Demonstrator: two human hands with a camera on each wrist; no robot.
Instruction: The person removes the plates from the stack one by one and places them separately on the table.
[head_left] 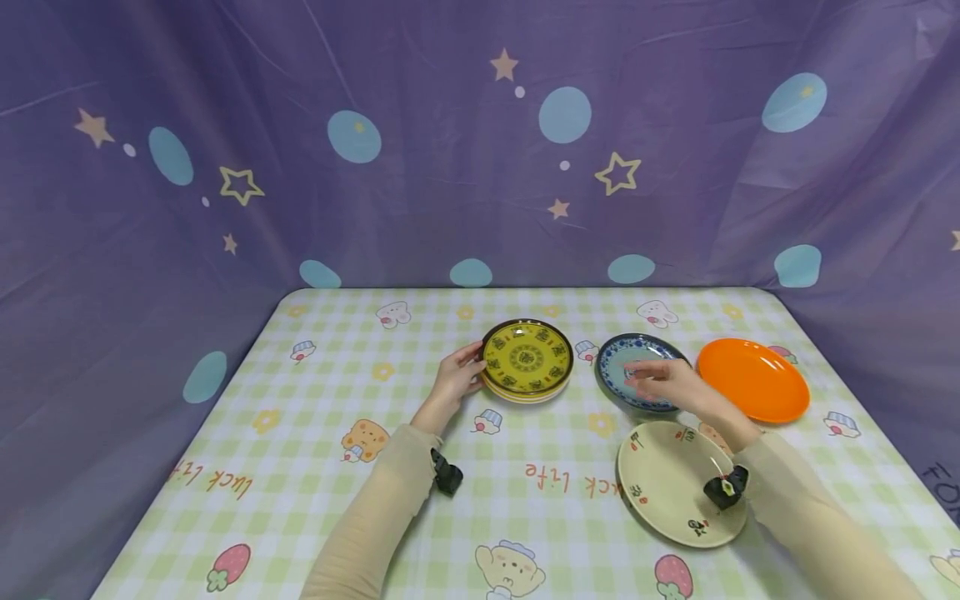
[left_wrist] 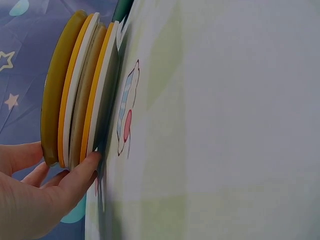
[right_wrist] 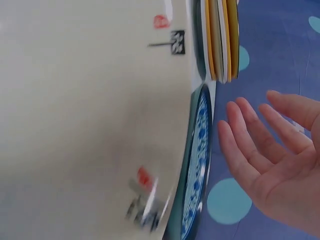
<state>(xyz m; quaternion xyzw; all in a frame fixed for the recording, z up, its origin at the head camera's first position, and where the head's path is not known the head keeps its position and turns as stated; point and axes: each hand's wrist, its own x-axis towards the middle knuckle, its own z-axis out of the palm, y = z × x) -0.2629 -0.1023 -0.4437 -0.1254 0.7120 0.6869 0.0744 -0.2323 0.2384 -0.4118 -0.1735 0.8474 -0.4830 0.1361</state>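
A stack of plates (head_left: pixel 527 358), with a yellow-green dark-rimmed plate on top, stands at the middle of the table. My left hand (head_left: pixel 459 375) grips its left edge. In the left wrist view, fingers (left_wrist: pixel 82 172) reach to the lowest rim and others lie at the top plate. The layers show yellow, white and tan edges. My right hand (head_left: pixel 667 383) hovers over a blue flower-rimmed plate (head_left: pixel 617 367), its fingers spread and relaxed and holding nothing. The right wrist view shows that hand (right_wrist: pixel 280 160) beside the blue plate's rim (right_wrist: pixel 197 160).
A cream plate (head_left: pixel 660 479) with small red and black marks lies under the right wrist. An orange oval plate (head_left: pixel 757 379) sits at the right, beyond the right forearm. The checked tablecloth (head_left: pixel 300 433) meets a purple curtain (head_left: pixel 465 208) at the back.
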